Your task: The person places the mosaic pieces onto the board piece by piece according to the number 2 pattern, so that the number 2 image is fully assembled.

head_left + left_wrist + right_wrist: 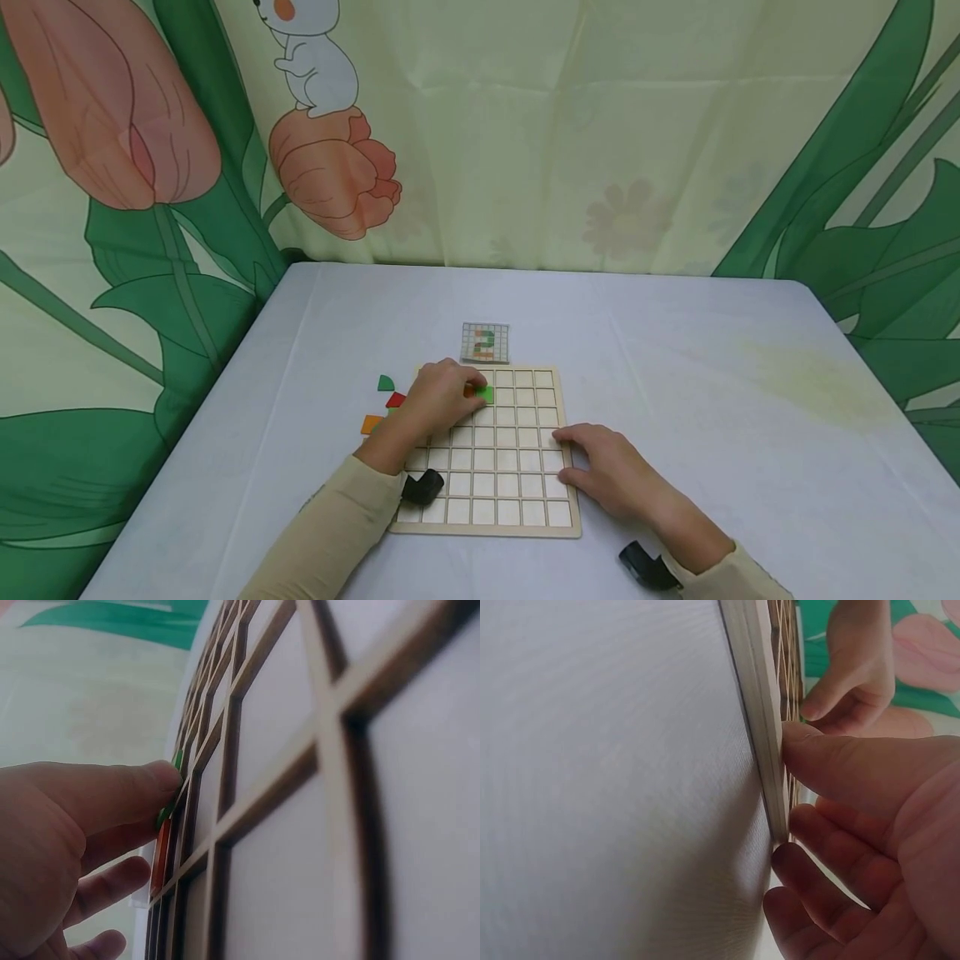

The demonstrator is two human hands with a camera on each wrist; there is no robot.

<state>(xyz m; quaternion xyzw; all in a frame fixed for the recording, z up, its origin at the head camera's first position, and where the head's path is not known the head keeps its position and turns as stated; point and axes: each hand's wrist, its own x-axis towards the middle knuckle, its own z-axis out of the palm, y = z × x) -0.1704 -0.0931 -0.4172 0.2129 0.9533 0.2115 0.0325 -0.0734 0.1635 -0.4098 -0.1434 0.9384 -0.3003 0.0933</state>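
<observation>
A wooden grid board (517, 531) with white square cells lies flat on the table. Over its far left part, my left hand (441, 398) pinches a bright green square tile (488, 395) between thumb and forefinger, low at the grid. Beside that tile, an orange tile (160, 859) sits in the top row, partly covered by the fingers. My right hand (611, 467) rests at the board's right edge, its thumb and fingertips touching the frame and its fingers loosely bent.
Left of the board lie a dark green quarter-round piece (386, 383), a red piece (395, 401) and an orange piece (371, 424), partly behind the left arm. Beyond the far edge lies a small pattern card (485, 342). A printed curtain (525, 167) hangs behind the table.
</observation>
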